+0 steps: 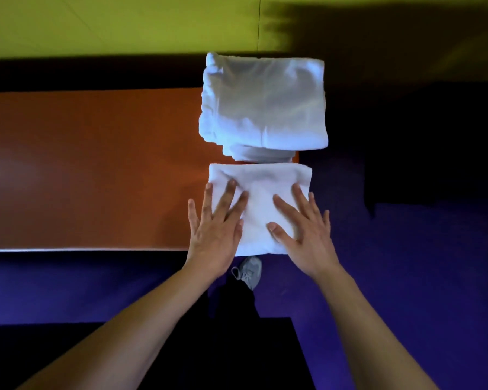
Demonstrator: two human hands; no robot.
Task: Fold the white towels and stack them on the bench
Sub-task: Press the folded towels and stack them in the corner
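Looking down, I see the orange bench [90,164] running across in front of me, and at its right end a stack of folded white towels [265,105], several layers deep, its lower edges showing at the near side. Just beside the stack, on my side of it, lies the folded towel [261,192] I am working on, a neat square near the bench's front edge. My left hand [214,235] lies flat on its left edge and my right hand [307,237] on its right part, fingers straight and spread, pressing and gripping nothing. I judge the folding of this one about done; lifting it onto the stack is left. No unfolded towels are in view. A grey shoe [250,271] shows below the bench. I can read no writing or labels anywhere.
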